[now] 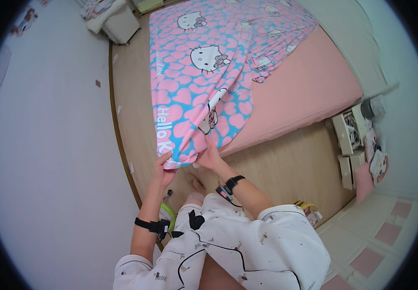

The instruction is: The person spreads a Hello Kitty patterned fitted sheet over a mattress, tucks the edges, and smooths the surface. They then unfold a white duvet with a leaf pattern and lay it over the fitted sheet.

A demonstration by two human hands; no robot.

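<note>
A pink and blue blanket [177, 87] with hearts and white cartoon cat heads lies spread over the left part of the bed. Its near end is lifted off the bed's corner, between my two hands. My left hand [164, 169] is closed on the blanket's near left corner, the thumb on top. A little to the right, my right hand [210, 155] grips the near edge, its fingers partly hidden by the cloth. Diagonal folds run from my hands up across the blanket. Toward the headboard the far right part lies bunched.
The bed [306, 82] has a pink sheet and a pale headboard [349, 34]. At right stands a nightstand [347, 169] with its drawers pulled out, beside a pink cushion [364, 181]. A white wall [54, 159] runs along the left. A white cabinet [122, 24] stands at the far left.
</note>
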